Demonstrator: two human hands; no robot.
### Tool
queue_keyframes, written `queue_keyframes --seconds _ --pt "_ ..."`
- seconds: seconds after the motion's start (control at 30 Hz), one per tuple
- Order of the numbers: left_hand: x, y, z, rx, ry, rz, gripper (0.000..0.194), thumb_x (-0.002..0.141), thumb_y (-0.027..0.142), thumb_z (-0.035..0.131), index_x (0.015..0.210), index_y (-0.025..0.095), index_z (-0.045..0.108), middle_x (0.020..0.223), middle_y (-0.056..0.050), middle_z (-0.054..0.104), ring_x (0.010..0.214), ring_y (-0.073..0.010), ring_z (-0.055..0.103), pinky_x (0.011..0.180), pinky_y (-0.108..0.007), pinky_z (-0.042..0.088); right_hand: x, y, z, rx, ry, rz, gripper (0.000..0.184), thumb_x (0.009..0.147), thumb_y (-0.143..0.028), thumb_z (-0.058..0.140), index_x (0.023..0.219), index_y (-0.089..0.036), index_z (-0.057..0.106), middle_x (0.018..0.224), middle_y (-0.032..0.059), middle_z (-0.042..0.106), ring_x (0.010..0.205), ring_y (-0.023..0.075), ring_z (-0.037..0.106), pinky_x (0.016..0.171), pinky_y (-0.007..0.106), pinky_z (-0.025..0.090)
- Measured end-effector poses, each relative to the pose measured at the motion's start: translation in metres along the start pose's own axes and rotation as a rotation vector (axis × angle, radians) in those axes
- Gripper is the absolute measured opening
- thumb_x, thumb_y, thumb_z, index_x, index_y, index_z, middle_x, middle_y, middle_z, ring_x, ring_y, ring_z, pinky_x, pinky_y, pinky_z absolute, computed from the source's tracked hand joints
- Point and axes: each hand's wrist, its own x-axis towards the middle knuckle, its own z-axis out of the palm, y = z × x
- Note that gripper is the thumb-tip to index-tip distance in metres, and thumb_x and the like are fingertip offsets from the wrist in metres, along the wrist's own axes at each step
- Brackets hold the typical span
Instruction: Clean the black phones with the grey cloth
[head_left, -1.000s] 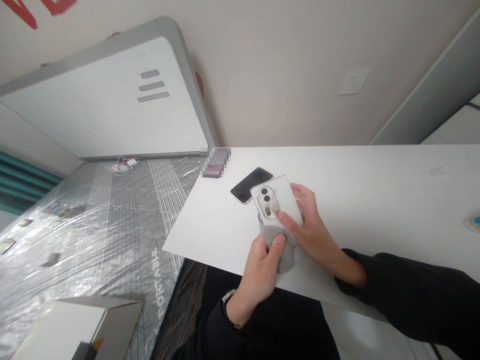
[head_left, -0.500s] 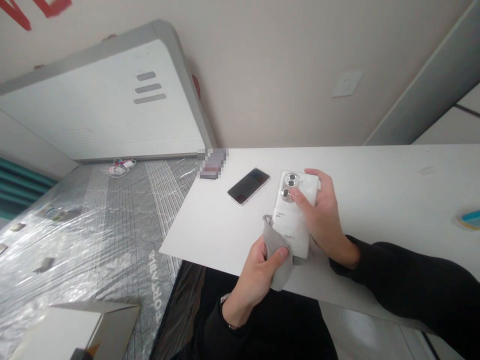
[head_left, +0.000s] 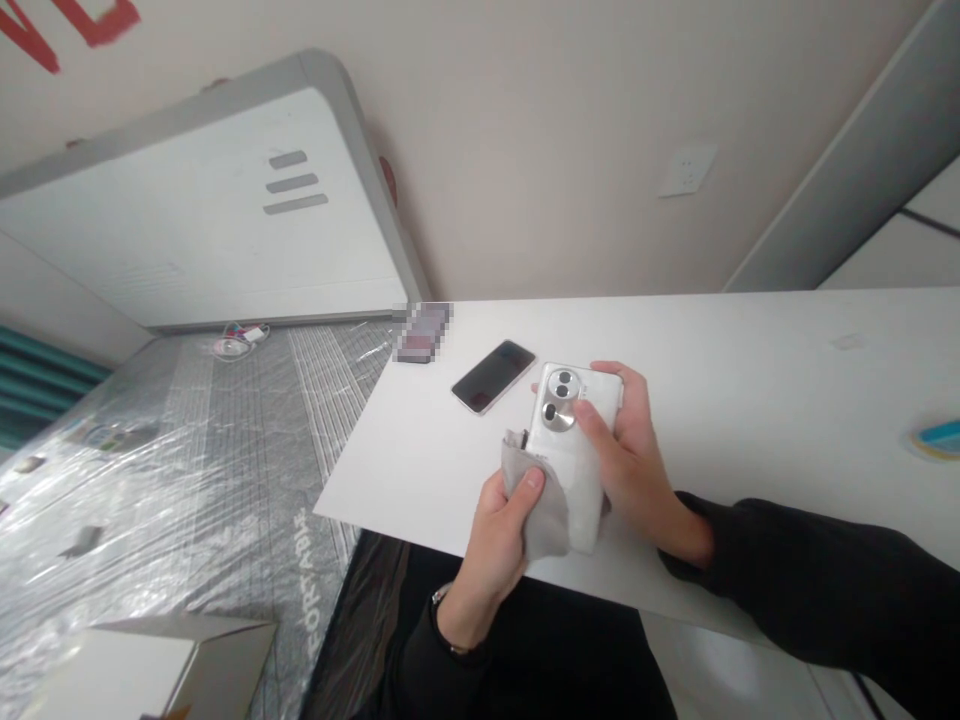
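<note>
A white phone, back side up with round camera rings at its top, is in my right hand. The right thumb lies near the cameras while the fingers curl around the far edge. My left hand pinches a grey cloth against the phone's left side, thumb on top; the left fingers underneath are hidden. The cloth covers the phone's lower left part. Beyond my hands, a second phone with a dark screen lies face up on the white table.
At the table's far left corner sits a blurred-out dark item. A blue and yellow object is at the right edge. Behind are a wall with a socket and a large white board. A box stands on the plastic-covered floor.
The white phone has shifted left and slightly nearer to me. The cloth has moved up along its left side and now spreads flatter. Both hands still hold on.
</note>
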Motion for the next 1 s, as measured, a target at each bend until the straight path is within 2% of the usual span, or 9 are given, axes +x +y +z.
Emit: queue_keyframes --seconds 0.1,0.27,0.37,0.47,0.57,0.67,0.73,0.9,1.0 --pt "-0.002 0.007 0.002 -0.181 -0.122 -0.097 0.05 0.069 0.042 0.089 0.109 0.016 0.074 0.088 -0.004 0.076 0.082 -0.021 0.071 0.083 -0.032 0.056 -0.004 0.0 0.001 0.06 -0.073 0.049 0.043 0.095 -0.054 0.064 0.127 -0.034 0.043 0.105 0.0018 0.065 0.092 0.0231 0.065 0.085 0.042 0.055" --pt "-0.003 0.013 0.001 -0.314 -0.259 -0.198 0.034 0.07 0.034 0.08 0.098 0.016 0.076 0.086 -0.005 0.078 0.099 -0.0284 0.075 0.098 -0.039 0.057 -0.007 -0.003 0.002 0.058 -0.093 0.063 0.042 0.096 -0.055 0.064 0.126 -0.033 0.044 0.101 0.0012 0.065 0.085 0.0215 0.065 0.077 0.038 0.056" --pt "-0.006 0.008 0.001 -0.333 -0.222 -0.225 0.032 0.073 0.04 0.08 0.093 0.014 0.077 0.089 -0.008 0.079 0.111 -0.0336 0.073 0.104 -0.043 0.055 -0.006 -0.001 0.002 -0.026 -0.059 0.029 0.043 0.096 -0.059 0.061 0.125 -0.031 0.047 0.107 0.0033 0.064 0.091 0.0224 0.064 0.083 0.039 0.056" --pt "-0.01 0.0 0.008 -0.309 -0.145 -0.196 0.045 0.08 0.05 0.08 0.105 0.013 0.077 0.106 -0.012 0.08 0.126 -0.0371 0.066 0.113 -0.046 0.05 -0.006 0.004 0.004 -0.063 -0.078 0.044 0.049 0.098 -0.063 0.054 0.134 -0.032 0.044 0.121 0.0068 0.063 0.1 0.0239 0.064 0.094 0.044 0.054" --pt "-0.012 -0.007 0.02 -0.197 -0.156 -0.096 0.061 0.085 0.057 0.075 0.132 0.017 0.068 0.138 -0.012 0.069 0.145 -0.0366 0.049 0.125 -0.048 0.035 -0.012 0.002 0.004 -0.026 -0.118 0.102 0.051 0.101 -0.064 0.048 0.142 -0.035 0.041 0.137 0.0074 0.06 0.118 0.0253 0.062 0.109 0.048 0.047" --pt "-0.012 -0.009 0.032 0.155 -0.219 0.101 0.066 0.097 0.059 0.059 0.149 0.02 0.055 0.161 -0.01 0.048 0.16 -0.0309 0.02 0.133 -0.044 0.01 -0.023 -0.008 0.005 0.065 -0.116 0.157 0.048 0.102 -0.065 0.045 0.142 -0.038 0.05 0.154 0.0012 0.051 0.145 0.0234 0.044 0.126 0.047 0.028" --pt "-0.015 -0.007 0.038 0.412 -0.257 0.235 0.066 0.104 0.056 0.044 0.159 0.018 0.04 0.171 -0.01 0.031 0.163 -0.0275 0.005 0.134 -0.044 -0.001 -0.03 -0.019 0.007 0.196 -0.096 0.228 0.051 0.1 -0.068 0.048 0.143 -0.041 0.052 0.158 -0.0033 0.048 0.152 0.022 0.037 0.13 0.044 0.022" --pt "-0.028 -0.001 0.043 0.756 -0.409 0.527 0.067 0.109 0.044 0.025 0.167 0.019 0.002 0.176 -0.008 0.001 0.162 -0.0312 -0.002 0.133 -0.054 0.003 -0.03 -0.042 0.01 0.42 -0.085 0.506 0.062 0.086 -0.079 0.06 0.13 -0.035 0.067 0.145 0.0022 0.064 0.146 0.0303 0.048 0.126 0.052 0.029" --pt "-0.03 0.01 0.045 0.853 -0.494 0.652 0.067 0.109 0.043 0.028 0.167 0.022 0.003 0.176 -0.008 0.001 0.162 -0.0346 -0.001 0.133 -0.059 0.004 -0.03 -0.051 0.01 0.489 -0.076 0.535 0.063 0.084 -0.079 0.061 0.126 -0.033 0.07 0.139 0.0044 0.069 0.14 0.033 0.055 0.124 0.056 0.031"
